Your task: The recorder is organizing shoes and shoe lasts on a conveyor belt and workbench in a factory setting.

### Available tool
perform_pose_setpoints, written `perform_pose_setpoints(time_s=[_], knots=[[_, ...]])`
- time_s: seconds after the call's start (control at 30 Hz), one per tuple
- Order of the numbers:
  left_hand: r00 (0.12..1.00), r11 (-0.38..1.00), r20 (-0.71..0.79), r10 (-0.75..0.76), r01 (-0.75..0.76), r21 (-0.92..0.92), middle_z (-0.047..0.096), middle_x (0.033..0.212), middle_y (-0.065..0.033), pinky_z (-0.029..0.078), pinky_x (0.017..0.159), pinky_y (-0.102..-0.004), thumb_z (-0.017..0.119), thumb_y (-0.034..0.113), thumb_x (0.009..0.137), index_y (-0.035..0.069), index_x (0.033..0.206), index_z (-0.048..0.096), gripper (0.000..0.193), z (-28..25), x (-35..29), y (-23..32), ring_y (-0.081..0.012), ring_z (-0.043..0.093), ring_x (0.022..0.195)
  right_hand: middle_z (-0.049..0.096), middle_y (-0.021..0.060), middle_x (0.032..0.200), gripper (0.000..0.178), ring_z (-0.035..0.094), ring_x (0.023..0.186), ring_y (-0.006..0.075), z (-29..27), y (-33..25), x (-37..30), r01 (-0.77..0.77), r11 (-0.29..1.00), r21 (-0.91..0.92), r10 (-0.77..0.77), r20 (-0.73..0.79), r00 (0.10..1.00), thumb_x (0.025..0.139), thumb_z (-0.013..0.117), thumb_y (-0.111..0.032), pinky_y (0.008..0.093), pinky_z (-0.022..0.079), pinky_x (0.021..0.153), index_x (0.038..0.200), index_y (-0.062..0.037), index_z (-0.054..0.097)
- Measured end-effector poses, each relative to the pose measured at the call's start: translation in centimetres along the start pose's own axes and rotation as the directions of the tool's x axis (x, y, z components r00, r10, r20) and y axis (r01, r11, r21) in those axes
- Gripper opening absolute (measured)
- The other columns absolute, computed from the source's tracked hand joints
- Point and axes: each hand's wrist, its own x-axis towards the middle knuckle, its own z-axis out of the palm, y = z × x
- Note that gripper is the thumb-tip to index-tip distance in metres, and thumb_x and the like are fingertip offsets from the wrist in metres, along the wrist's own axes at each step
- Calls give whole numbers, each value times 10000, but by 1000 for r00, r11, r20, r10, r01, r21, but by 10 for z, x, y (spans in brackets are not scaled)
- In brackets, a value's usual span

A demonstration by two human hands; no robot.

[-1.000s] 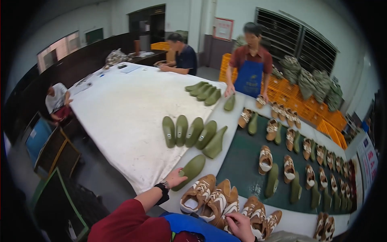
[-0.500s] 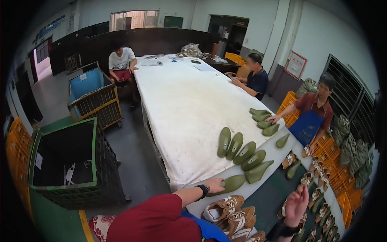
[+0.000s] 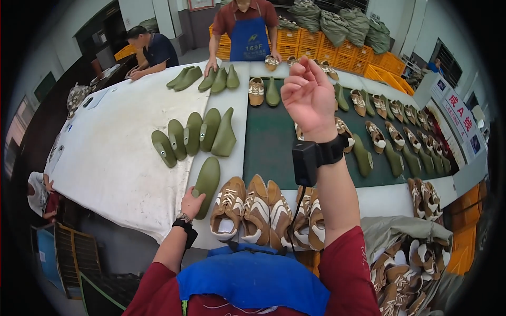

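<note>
My left hand (image 3: 192, 204) grips the heel end of a green shoe last (image 3: 207, 180) lying at the near edge of the table. My right hand (image 3: 310, 100) is raised above the dark green conveyor belt (image 3: 269, 152), palm showing and fingers loosely curled, with nothing visible in it. Several more green shoe lasts (image 3: 210, 130) lie in a row on the white cloth beyond my left hand. Just right of the held last stand brown and white sneakers (image 3: 228, 207). On the belt, sneakers (image 3: 376, 137) and lasts (image 3: 362, 156) lie in rows, partly hidden by my right arm.
Across the table a person in a blue apron (image 3: 252, 37) touches other lasts (image 3: 220, 79). Someone in a dark shirt (image 3: 161, 50) sits at the far left; another sits at the left edge. A sack of sneakers (image 3: 406, 231) stands near right. Orange crates (image 3: 316, 39) line the back.
My view has swung to the right, toward the belt. My left hand stays on the same shoe last. My right hand is still raised over the belt, its palm now turned up.
</note>
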Motion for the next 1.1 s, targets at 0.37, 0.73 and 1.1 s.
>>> perform_pose_setpoints(time_s=[0.37, 0.73, 1.1], knots=[[999, 996, 29, -17, 20, -92, 580, 1133, -257, 453, 905, -385, 652, 317, 756, -7, 1288, 437, 659, 8, -2, 1, -360, 564, 1066, 655, 72, 921, 212, 590, 818, 97, 19, 1, -14, 661, 406, -631, -510, 443, 737, 940, 509, -141, 222, 467, 774, 1067, 18, 569], [996, 980, -54, 76, -84, -179, 519, 1243, -236, 401, 982, -392, 593, 291, 722, 108, 1356, 397, 688, 17, -10, -2, -361, 502, 1148, 634, 187, 995, 373, 608, 893, 361, 44, 106, -29, 660, -237, -713, 888, 117, 445, 761, 682, -158, 386, 499, 773, 1100, -28, 596], [998, 952, -10, 69, -69, -299, 523, 1225, -252, 423, 948, -386, 702, 355, 648, 40, 1351, 381, 835, 10, -15, 4, -326, 531, 1127, 649, 174, 847, 396, 615, 797, 373, -76, 205, -62, 583, -243, -775, 947, -58, 317, 810, 622, -290, 437, 492, 686, 1154, -104, 559]])
